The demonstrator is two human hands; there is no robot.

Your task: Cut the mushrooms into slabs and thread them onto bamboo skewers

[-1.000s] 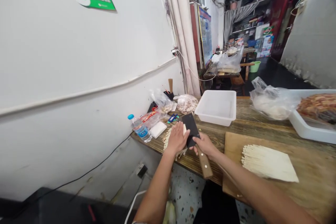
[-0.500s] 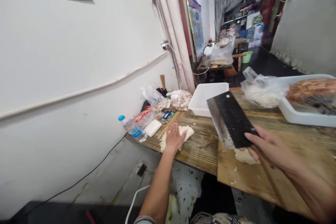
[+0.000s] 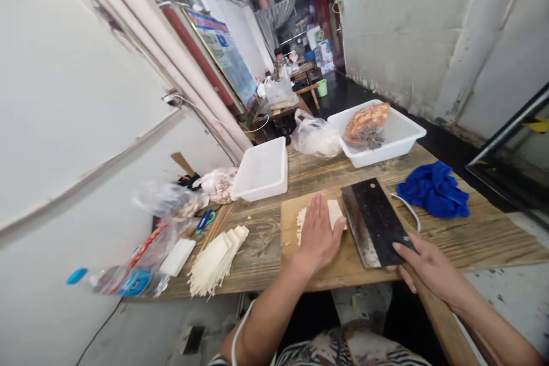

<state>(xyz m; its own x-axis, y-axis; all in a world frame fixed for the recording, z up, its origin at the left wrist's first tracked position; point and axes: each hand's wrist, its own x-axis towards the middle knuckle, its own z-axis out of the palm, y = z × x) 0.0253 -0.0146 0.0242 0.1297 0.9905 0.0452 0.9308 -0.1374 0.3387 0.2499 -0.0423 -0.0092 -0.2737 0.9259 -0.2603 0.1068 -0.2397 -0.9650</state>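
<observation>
My left hand (image 3: 319,234) lies flat, fingers stretched out, on a pale bunch (image 3: 336,213) with a fringed end that looks like enoki mushrooms. That bunch rests on a wooden cutting board (image 3: 343,271), partly hidden under my palm. In my right hand (image 3: 431,269) is a cleaver (image 3: 373,220) with a broad dark blade, gripped near the handle end and held over the right part of the board. More of the same pale pieces lie fanned out in a pile (image 3: 218,257) on the table, left of the board.
Behind the board stand an empty white tray (image 3: 261,171), a plastic bag (image 3: 317,137) and another white tray (image 3: 398,143) holding bagged food. A blue cloth (image 3: 435,189) lies at right. A water bottle (image 3: 128,281), tissue pack (image 3: 178,257) and scissors (image 3: 206,221) sit at left.
My left hand has left the pale pile on the table and now presses on the bunch on the board. The cleaver stays in my right hand. The view has swung right.
</observation>
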